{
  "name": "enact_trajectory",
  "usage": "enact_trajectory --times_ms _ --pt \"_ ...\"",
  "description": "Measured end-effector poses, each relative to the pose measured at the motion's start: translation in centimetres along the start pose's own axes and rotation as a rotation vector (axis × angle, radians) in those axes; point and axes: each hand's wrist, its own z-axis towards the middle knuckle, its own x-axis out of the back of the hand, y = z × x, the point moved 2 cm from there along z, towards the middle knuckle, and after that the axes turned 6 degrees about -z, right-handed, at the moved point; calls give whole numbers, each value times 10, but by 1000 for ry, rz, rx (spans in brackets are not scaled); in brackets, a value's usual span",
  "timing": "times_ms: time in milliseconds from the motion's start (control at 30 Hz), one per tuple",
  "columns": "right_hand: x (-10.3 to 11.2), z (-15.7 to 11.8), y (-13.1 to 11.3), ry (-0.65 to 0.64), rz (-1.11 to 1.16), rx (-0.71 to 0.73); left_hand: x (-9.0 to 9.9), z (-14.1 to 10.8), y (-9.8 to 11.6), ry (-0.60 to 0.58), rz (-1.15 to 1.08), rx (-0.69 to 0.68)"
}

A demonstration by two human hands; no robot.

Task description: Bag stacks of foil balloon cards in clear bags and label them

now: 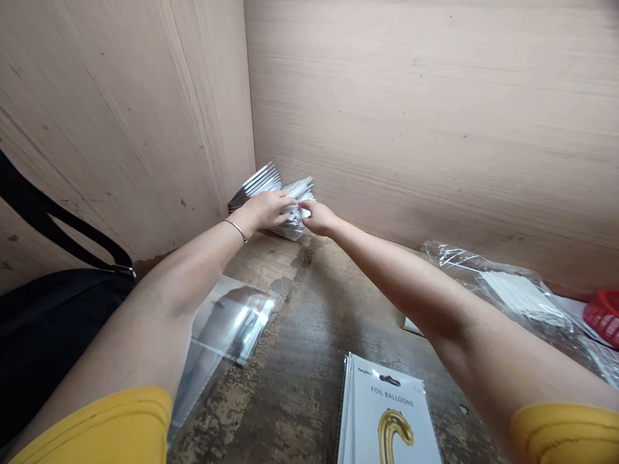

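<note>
In the far corner, flat white packets stand on edge in a fanned stack. My left hand, a bangle at its wrist, reaches over them, with thumb and fingers closed about the front packets. From the right, my right hand pinches the same packets at their edge, its fingertips almost meeting the left ones. Exactly how many packets each hand holds is hidden. Nearer me lies a small pile of foil balloon packets; the top one is white with a gold curved balloon printed on it.
Clear plastic sleeves lie under my left forearm on the worn wooden table. A clear bag of white sticks and a red basket are at right. A black bag sits at left. Wooden panels enclose the corner.
</note>
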Motion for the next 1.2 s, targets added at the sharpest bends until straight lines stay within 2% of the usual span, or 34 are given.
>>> enact_trajectory --times_ms 67,200,300,400,533,633,767,967,1200 --pt "0 1 -1 6 -2 7 1 2 -1 -21 -12 -1" --pt "0 -5 -8 86 -21 -2 -5 2 2 -32 69 96" --pt "1 -14 -12 238 -83 -11 -9 0 6 22 95 150" --pt "-2 -22 -17 329 -247 89 -9 0 8 90 57 204" --pt "-10 -24 -26 217 -411 262 -12 0 3 192 -50 333" --pt "-12 -21 -31 177 -418 262 -19 1 -1 247 -142 364" --pt "-6 -18 -27 164 -421 249 -25 4 -2 259 -165 362" --pt "10 -20 -17 154 -439 299 -21 10 5 289 -151 367" --pt "-8 -14 -33 111 -447 271 -16 11 6 279 -131 371"
